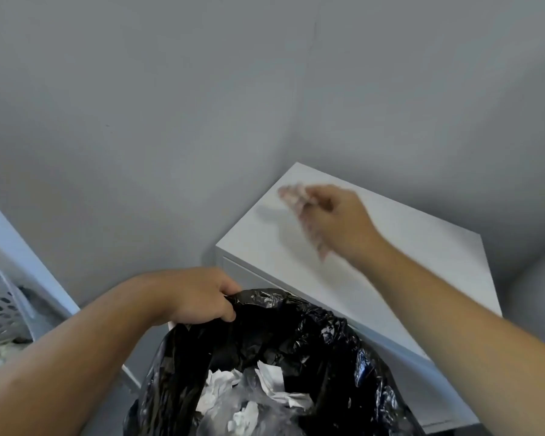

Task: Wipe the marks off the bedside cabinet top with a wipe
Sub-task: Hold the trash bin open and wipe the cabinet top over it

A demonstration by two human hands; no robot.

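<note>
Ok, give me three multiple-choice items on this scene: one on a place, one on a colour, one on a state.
1. Where is the right hand?
A. Over the cabinet top
B. Inside the bag
C. On the perforated basket

2. What colour is the bin bag?
A. White
B. Black
C. Blue

3. What is the left hand doing?
A. Hanging open
B. Pressing flat on the cabinet
C. Gripping the bag's rim

Answers:
1. A, the blurred hand shows against the white top.
2. B, glossy black plastic with crumpled white paper inside.
3. C, its fingers are curled around the bag's edge.
</note>
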